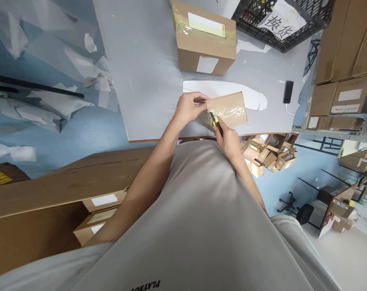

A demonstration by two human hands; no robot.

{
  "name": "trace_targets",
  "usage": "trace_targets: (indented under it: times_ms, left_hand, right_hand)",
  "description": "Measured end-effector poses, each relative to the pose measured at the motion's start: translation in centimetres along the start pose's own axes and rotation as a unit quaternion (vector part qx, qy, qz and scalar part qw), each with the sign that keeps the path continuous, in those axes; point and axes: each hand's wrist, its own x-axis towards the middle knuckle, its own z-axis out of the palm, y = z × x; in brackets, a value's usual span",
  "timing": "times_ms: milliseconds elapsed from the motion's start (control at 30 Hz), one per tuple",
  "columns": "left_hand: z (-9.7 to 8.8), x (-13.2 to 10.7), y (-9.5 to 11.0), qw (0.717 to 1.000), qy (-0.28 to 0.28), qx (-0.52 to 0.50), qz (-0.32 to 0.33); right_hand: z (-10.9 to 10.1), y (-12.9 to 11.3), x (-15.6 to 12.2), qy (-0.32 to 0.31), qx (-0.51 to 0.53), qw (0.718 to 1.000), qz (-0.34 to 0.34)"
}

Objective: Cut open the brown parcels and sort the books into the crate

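Observation:
A small brown cardboard box, with shiny clear tape across it, sits near the table's front edge, partly over a white sheet. My left hand pinches the box at its left end, thumb and fingers near the corner. My right hand is wrapped round a black and yellow box cutter. The cutter's tip points up and left, against or very near the taped left end of the box; contact cannot be made out exactly.
A larger taped carton stands at the table's back, beside a black plastic crate with a handwritten sign. A phone with a cable lies right. Stacked cartons are further right; a big open carton is at lower left.

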Motion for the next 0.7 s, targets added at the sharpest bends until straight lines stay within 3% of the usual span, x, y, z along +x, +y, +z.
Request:
trace_targets:
  times_ms: [467,700]
  left_hand:
    - [0.1,-0.2,-1.2,1.0,0.016,0.003,0.026]
    - [0.1,-0.4,-1.0,1.0,0.012,0.014,0.022]
  right_hand:
    - [-0.9,-4.1,0.1,-0.041,-0.077,0.995,0.053]
    - [-0.9,-4.8,-0.7,-0.054,-0.088,0.992,0.07]
